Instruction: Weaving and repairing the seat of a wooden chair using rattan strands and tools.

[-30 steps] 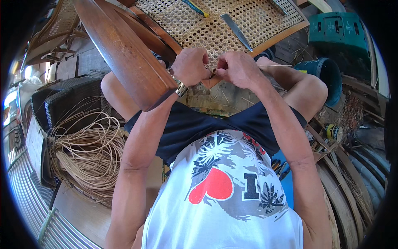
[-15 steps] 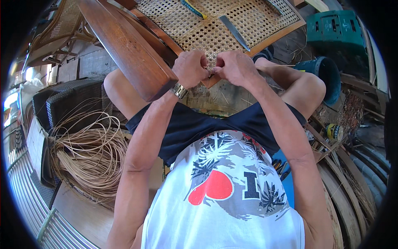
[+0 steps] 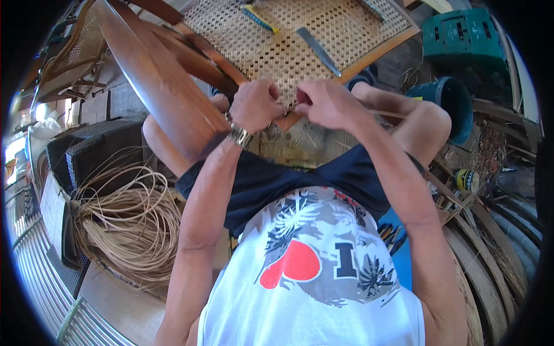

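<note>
Evidently both hands are at the near corner of the woven cane panel (image 3: 277,55), which lies in the upper middle of the view, set in a brown wooden frame (image 3: 384,51) with one corner pointing toward the person. The left hand (image 3: 254,105) has its fingers curled in and its thumb by the corner; the right hand (image 3: 329,104) faces it, thumb and forefinger bent toward the same spot. The hands are apart, with a small gap between them. Whether either pair of fingertips is closed on a strand I cannot tell, since the knuckles cover much of it.

On the cane lie a flat, tapering grey blade (image 3: 319,52), its point near the right-hand rail, and a tool with a yellow and blue handle (image 3: 259,18). A thick polished wooden piece (image 3: 156,69) slants down to the left wrist, beside a metal watch (image 3: 240,136).

As for markings, the white shirt (image 3: 311,311) carries a red heart, one bold dark block letter and grey-black palm shapes. A green crate (image 3: 459,34) bears pale printed marks too small to read, and a small tin (image 3: 466,180) has a yellow and black label, likewise illegible. A coil of pale cane strands (image 3: 133,230) sits at left.
</note>
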### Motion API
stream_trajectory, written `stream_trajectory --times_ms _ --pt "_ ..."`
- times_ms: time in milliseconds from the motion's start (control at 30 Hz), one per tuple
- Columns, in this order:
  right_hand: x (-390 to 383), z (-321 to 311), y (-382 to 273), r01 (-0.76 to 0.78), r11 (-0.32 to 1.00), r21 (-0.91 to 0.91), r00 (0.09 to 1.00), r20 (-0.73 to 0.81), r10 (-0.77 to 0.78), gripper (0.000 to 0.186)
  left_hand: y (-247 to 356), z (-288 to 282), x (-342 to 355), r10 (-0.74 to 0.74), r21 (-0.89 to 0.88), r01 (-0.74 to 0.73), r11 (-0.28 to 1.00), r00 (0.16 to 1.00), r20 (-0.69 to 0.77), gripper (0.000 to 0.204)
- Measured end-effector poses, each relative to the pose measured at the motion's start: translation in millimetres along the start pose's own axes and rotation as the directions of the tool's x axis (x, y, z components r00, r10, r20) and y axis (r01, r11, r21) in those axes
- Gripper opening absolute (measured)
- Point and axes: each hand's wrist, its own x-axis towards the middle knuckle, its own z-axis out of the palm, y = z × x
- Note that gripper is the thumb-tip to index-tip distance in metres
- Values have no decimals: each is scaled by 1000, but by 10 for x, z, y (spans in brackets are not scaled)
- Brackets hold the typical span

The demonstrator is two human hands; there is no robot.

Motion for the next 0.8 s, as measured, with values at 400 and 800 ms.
stream_trajectory --times_ms 400,800 --pt "-161 -413 51 3 992 -130 932 -360 -50 25 158 2 -254 -30 -93 21 995 995 -95 34" --pt "-253 291 -121 153 988 -31 916 -370 -154 23 73 186 -592 -21 -158 -32 987 945 -325 33"
